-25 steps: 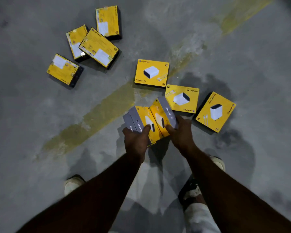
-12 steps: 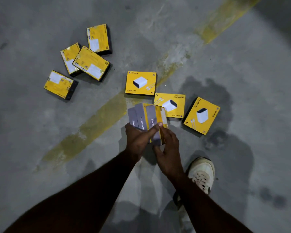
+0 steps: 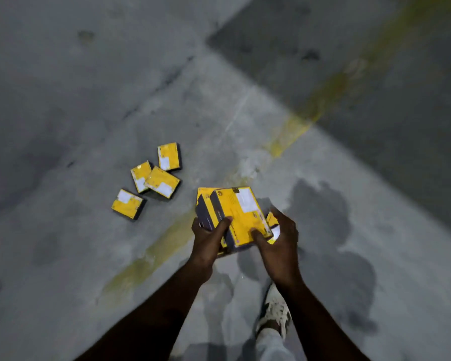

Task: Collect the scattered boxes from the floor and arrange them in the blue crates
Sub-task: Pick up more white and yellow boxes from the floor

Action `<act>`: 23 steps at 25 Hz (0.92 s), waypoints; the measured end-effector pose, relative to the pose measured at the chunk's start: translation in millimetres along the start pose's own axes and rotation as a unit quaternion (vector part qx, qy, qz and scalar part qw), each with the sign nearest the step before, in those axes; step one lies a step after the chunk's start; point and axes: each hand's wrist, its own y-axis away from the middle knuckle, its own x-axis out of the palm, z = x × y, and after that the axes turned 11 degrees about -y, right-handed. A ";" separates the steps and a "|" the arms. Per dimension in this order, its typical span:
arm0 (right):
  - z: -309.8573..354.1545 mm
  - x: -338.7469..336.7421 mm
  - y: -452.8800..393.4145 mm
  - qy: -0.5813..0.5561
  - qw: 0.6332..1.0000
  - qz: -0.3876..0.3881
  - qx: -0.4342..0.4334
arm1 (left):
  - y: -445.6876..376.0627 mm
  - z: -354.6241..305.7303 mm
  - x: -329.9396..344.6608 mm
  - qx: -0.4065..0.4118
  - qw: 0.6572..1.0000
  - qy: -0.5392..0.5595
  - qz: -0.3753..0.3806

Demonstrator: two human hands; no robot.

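Grey stained concrete floor (image 3: pixel 63 256), worn yellow line (image 3: pixel 146 261) running 7 to 1 o'clock | four yellow boxes (image 3: pixel 162 182) lie scattered at 10 o'clock | stack of yellow, dark-sided boxes (image 3: pixel 237 212) at centre — left hand (image 3: pixel 208 238) and right hand (image 3: pixel 279 243) both grip it.

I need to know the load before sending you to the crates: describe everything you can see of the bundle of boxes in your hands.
The bundle of yellow cardboard boxes with dark grey sides is held above the grey concrete floor between both hands. The top box tilts, yellow face with a white label up. The left hand grips the left side, thumb on top; the right hand grips the right end. The exact count is unclear.
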 end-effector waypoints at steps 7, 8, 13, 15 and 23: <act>214.6 -88.9 24.8 -0.322 0.922 0.120 0.178 | 162.7 -162.1 -40.8 0.127 0.955 -0.122 0.239; 236.5 -97.1 35.0 -0.358 0.904 0.132 0.194 | 183.8 -179.4 -48.5 0.149 0.947 -0.127 0.253; 330.9 -129.5 113.3 -0.495 0.830 0.121 0.227 | 272.0 -240.8 -90.2 0.291 0.866 -0.168 0.369; 354.9 -139.6 146.1 -0.526 0.824 0.093 0.192 | 301.0 -247.3 -100.4 0.351 0.840 -0.173 0.376; 398.9 -172.6 288.1 -0.594 0.801 -0.010 0.079 | 408.5 -244.3 -106.3 0.465 0.769 -0.135 0.416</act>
